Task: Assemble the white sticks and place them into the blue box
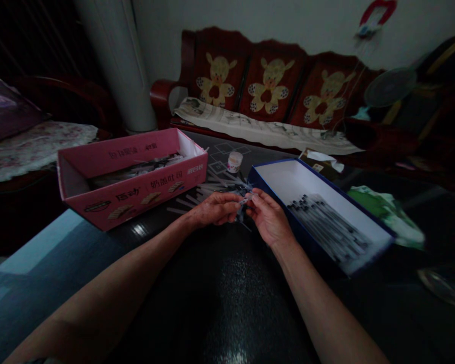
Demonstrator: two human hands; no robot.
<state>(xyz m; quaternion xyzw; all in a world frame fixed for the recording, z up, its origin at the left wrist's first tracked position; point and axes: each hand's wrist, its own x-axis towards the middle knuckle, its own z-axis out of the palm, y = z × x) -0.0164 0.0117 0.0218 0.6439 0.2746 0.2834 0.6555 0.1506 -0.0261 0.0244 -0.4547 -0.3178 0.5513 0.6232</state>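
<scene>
My left hand and my right hand meet above the dark table, fingers pinched on a small translucent piece between them. Its exact kind is too small and dim to tell. Beneath and behind the hands, several thin translucent strips lie fanned out on the tabletop. Left of my hands stands a pink cardboard box with more strips inside. By my right hand is a blue box with a white inside, holding many slim clear strips with dark ends laid in rows.
A small white tub stands behind the strips. Right of the blue box lies a green and white packet, with a tissue box farther back. A wooden sofa with bear-patterned cushions lines the wall. The dark glossy table reaches toward me.
</scene>
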